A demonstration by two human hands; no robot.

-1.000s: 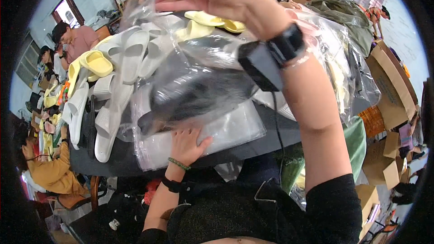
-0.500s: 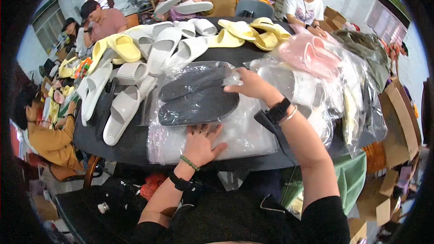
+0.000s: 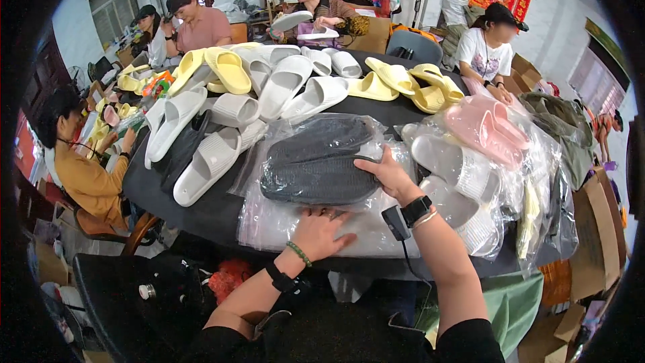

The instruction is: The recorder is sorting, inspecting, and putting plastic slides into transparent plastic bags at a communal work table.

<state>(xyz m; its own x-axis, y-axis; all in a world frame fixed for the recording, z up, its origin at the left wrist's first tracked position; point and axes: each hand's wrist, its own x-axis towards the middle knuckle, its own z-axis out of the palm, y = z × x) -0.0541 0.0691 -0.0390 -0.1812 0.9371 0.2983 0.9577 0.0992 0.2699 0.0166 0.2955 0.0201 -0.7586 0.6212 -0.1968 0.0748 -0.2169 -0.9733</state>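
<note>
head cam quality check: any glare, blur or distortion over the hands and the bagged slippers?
Head view: strong fisheye, table edge bows and corners vignette black; even indoor light, soft shadows; mild glare streaks on the clear bag around the dark slippers; left hand and right hand sharp, no motion blur.
</note>
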